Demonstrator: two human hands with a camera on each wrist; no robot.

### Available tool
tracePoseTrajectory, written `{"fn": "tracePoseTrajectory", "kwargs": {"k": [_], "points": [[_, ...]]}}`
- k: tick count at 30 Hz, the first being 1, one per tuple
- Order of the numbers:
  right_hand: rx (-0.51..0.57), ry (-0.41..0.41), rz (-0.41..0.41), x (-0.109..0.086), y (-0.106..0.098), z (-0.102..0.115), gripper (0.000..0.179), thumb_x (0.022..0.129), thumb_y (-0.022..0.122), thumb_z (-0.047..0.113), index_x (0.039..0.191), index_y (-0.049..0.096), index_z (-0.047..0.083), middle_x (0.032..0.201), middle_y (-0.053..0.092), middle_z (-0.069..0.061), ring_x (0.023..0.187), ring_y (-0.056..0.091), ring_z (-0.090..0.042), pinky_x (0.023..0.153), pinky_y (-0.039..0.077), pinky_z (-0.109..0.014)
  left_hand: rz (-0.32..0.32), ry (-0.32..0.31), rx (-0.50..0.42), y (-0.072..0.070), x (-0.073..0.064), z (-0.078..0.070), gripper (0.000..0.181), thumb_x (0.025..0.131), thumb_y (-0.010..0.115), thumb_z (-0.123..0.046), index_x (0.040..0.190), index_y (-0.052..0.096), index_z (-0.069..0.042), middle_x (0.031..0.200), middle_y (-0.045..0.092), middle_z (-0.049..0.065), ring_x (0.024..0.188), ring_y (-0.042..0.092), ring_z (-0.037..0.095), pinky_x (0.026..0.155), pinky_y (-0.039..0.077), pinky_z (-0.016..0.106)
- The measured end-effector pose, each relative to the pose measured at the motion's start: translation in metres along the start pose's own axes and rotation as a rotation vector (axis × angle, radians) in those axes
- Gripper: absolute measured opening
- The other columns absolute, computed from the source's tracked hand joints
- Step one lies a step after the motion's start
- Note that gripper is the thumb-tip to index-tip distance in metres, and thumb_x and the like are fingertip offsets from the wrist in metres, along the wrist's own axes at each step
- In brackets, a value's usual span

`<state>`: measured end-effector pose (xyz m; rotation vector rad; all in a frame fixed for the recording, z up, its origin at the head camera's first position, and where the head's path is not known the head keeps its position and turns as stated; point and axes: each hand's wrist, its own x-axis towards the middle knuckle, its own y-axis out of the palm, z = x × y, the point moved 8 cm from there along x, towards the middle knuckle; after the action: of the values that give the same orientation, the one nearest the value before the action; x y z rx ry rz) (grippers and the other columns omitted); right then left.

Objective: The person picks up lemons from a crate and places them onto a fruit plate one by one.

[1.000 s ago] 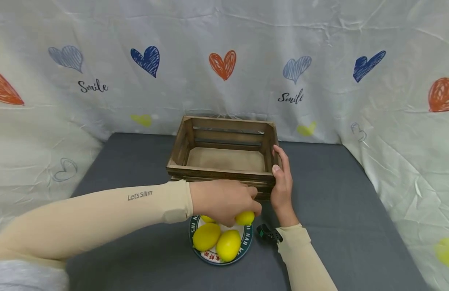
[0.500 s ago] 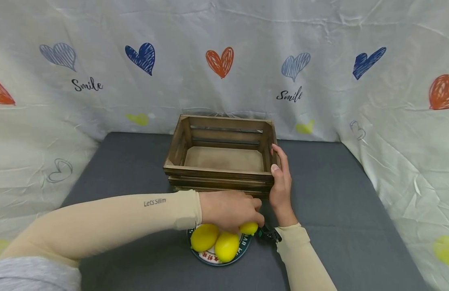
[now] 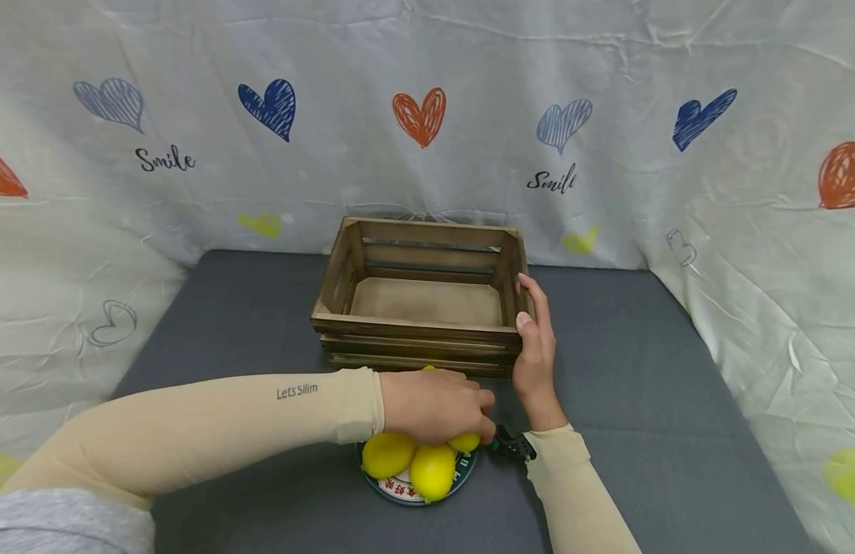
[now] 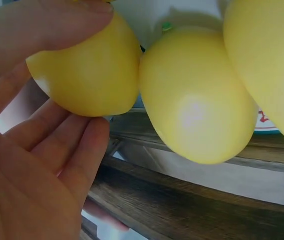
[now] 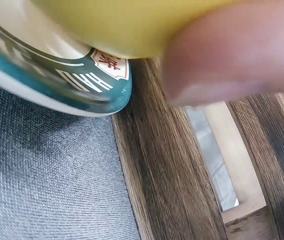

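Note:
Over the plate, my left hand (image 3: 437, 406) pinches a yellow lemon (image 4: 91, 75) between the thumb above and the fingers beneath; in the head view only a sliver of this fruit shows. Another lemon (image 4: 199, 95) lies right beside it. The round plate (image 3: 462, 478) has a dark teal lettered rim and carries several lemons (image 3: 432, 472), some partly covered by the hand. My right hand (image 3: 536, 362) grips the right end of a brown slatted wooden crate (image 3: 420, 346), thumb at the front corner. A blurred fingertip (image 5: 232, 60) touches a lemon in the right wrist view.
The crate stands behind the plate, its top uncovered and its pale floor (image 3: 427, 300) visible. Dark grey cloth (image 3: 628, 400) covers the table. A white curtain (image 3: 482, 69) printed with hearts hangs at the back and sides. A dark watch strap (image 3: 516, 444) circles the right wrist.
The left hand has moved slightly right and nearer the body, then a little left, with the lemon in its fingers. A lemon top now shows behind it. The right hand stays on the crate.

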<state>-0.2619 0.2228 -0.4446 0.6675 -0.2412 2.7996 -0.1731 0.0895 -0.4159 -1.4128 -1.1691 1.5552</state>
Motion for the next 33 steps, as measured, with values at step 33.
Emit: {"fn": "tracePoseTrajectory", "kwargs": {"k": [33], "points": [[-0.083,0.133,0.124,-0.002,-0.032,-0.021,0.061,0.11,0.043,0.034,0.169,0.031,0.043,0.176,0.031,0.011,0.165,0.029,-0.025,0.13,0.02,-0.067,-0.761,-0.52,-0.356,-0.002,-0.129,0.037,0.038,0.1,0.078,-0.028,0.137,0.071,-0.024,0.135,0.069,-0.009,0.117,0.069,0.01,0.094,0.061,0.034]]}}
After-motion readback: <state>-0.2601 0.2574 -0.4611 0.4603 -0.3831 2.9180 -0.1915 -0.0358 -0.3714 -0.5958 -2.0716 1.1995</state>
